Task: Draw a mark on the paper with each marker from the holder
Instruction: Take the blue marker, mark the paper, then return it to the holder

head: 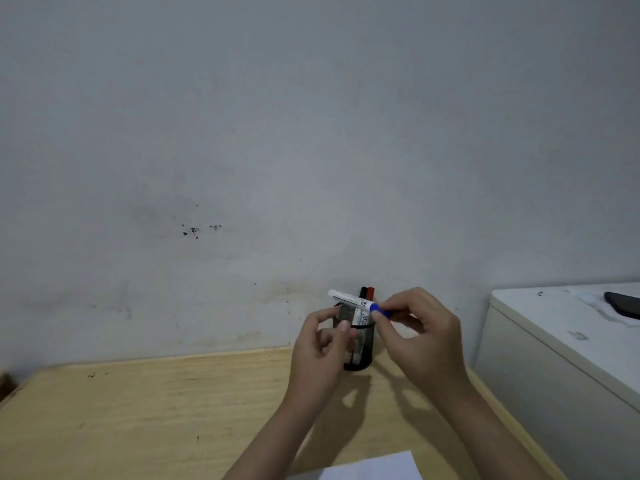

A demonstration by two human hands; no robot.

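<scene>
Blue marker (360, 303) lies level above the mesh holder (362, 344), right hand (420, 336) pinching its cap, left hand (320, 348) loosely curled, apparently empty, probably ready to steady the barrel for uncapping.

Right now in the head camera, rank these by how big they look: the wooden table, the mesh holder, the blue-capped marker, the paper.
1. wooden table
2. paper, cut off by the frame and nearest, so unsure
3. mesh holder, partly hidden by hands
4. blue-capped marker

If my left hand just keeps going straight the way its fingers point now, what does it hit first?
Probably the blue marker in your right hand, or the mesh holder right behind the left hand; depth is unclear.
</scene>
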